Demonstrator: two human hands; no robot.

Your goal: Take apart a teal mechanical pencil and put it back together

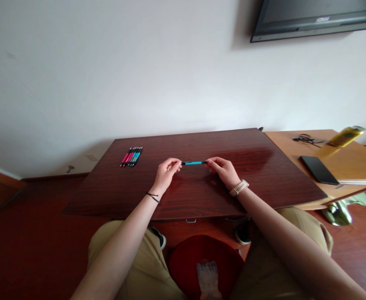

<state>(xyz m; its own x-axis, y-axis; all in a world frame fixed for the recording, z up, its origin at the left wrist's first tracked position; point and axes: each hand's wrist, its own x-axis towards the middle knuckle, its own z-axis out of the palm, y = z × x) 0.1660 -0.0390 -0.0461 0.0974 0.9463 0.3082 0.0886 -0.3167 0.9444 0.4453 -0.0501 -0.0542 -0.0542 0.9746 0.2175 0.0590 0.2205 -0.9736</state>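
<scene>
A blue pen with black ends (194,163) is held level above the dark wooden table (232,143). My left hand (168,170) pinches its left end between thumb and fingers. At the opposite end, my right hand (223,168) grips the pen the same way. Both fingertips cover the very ends of it. Off to the left on the tabletop lies a row of several pens (131,157), pink ones on the left side and blue ones on the right, set side by side.
A lighter wooden surface (357,160) adjoins the table on the right, bearing a black phone (319,169), a coiled black cable (307,139) and a yellow can (347,136). Below, between my legs, is a red stool (183,260) with a clear plastic bag (208,277). A television (317,25) hangs above.
</scene>
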